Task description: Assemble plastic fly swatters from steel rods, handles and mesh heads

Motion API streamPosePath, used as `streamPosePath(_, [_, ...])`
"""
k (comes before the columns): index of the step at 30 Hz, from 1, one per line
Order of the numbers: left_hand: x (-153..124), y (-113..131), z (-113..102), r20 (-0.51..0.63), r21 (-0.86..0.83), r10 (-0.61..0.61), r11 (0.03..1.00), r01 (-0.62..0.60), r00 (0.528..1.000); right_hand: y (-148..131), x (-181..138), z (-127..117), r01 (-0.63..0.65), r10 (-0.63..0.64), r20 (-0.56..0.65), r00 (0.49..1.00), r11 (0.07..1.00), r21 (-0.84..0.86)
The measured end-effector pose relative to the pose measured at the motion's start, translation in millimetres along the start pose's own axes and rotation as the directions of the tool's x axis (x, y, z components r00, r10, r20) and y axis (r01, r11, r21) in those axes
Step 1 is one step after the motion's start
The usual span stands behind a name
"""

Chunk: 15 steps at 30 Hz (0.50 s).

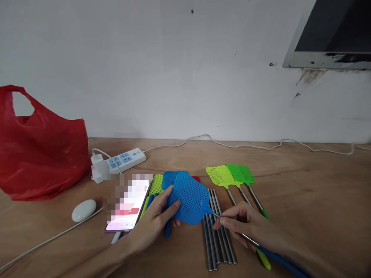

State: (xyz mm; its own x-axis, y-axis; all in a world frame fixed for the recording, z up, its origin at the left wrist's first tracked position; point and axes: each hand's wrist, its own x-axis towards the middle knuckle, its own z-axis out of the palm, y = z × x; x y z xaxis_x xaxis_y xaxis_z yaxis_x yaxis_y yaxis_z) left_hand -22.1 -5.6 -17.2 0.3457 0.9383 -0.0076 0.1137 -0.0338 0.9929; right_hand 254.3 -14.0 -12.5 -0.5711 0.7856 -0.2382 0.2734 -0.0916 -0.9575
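Observation:
A blue fly swatter head [189, 197] is pinched at its left edge by my left hand [159, 214]. My right hand [242, 224] grips the metal rod [249, 240] that joins this head, with a blue handle [281, 259] at the rod's lower end. Several bare metal tubes [213, 247] lie side by side beneath and between my hands. More swatter heads, one blue [171, 178] and one yellow-green [156, 184], are partly covered behind my left hand. Right of the tubes lie swatters with a yellow-green head [219, 175] and a green head [245, 174], both on metal rods.
A lit phone [130, 206] leans left of my left hand, with a white power strip [124, 160] behind it. A white oval object [84, 211] and a red plastic bag [43, 150] are farther left. A white cable [246, 145] runs along the wall.

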Motion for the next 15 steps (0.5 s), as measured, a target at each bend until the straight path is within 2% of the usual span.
streamPosePath(7, [0.1, 4.8, -3.5, 0.096, 0.052, -0.095, 0.995, 0.090, 0.991, -2.2, -3.2, 2.9, -0.003, 0.002, -0.003, 1.000, 1.000, -0.017])
streamPosePath(10, [0.3, 5.9, -3.0, 0.154, 0.054, -0.087, 0.995, 0.079, 0.984, -1.8, -3.8, 4.9, -0.013, 0.013, -0.003, 1.000, 1.000, -0.016])
streamPosePath(15, [-0.4, 6.0, -3.7, 0.163, 0.079, -0.061, 0.996, 0.049, 0.985, 1.6, -2.1, 7.8, 0.012, -0.012, -0.025, 1.000, 1.000, -0.002])
